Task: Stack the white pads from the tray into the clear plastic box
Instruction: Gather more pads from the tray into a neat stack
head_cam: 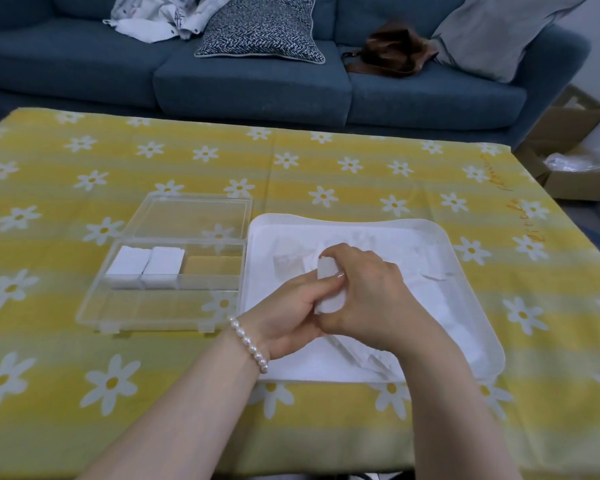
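Note:
Both hands meet over the white tray (465, 233), holding a small bundle of white pads (329, 289) between them. My left hand (291, 317), with a pearl bracelet at the wrist, grips the bundle from the left. From the right, my right hand (368, 292) curls its fingers over the same bundle. More white pads (430, 299) lie loose in the tray. The clear plastic box (118, 306) sits open to the left of the tray, its lid folded back. Two stacks of pads (146, 266) stand side by side in its rear left compartments.
A yellow tablecloth with white daisies (326, 161) covers the table. A blue sofa (257, 84) with cushions, clothes and a brown bag stands behind it. Cardboard boxes (575, 161) sit on the floor at the right.

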{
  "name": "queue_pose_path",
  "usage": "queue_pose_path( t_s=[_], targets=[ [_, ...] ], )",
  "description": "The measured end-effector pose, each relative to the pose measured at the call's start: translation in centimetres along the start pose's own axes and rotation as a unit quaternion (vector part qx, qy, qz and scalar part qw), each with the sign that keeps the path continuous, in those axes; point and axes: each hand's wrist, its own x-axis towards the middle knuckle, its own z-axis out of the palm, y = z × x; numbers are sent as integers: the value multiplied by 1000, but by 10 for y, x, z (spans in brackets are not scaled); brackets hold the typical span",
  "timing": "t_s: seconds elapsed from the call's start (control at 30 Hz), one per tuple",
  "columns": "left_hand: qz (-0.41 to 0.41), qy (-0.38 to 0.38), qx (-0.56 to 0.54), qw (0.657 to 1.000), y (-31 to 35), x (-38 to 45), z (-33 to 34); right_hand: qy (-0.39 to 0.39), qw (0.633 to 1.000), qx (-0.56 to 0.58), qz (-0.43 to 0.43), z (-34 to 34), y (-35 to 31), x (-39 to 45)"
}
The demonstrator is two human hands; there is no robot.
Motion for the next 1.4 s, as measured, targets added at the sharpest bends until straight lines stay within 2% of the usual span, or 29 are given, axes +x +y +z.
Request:
queue_pose_path(
  t_s=[0.27, 0.5, 0.83, 1.17, 1.4],
  targets=[
    [-13, -41, -93, 995, 5, -2, 1, -27, 999, 14, 16, -2, -2, -1],
    [-42, 25, -120, 992, 1, 3, -1, -30, 999, 15, 30, -4, -3, 0],
    [-39, 104, -83, 990, -4, 6, 2, -28, 999, -11, 35, 3, -1, 2],
    [-39, 134, -75, 987, -11, 7, 5, -50, 998, -13, 32, 5, 1, 0],
    [-35, 105, -124, 986, -5, 8, -2, -15, 1000, 16, 18, -2, 8, -3]
  ],
)
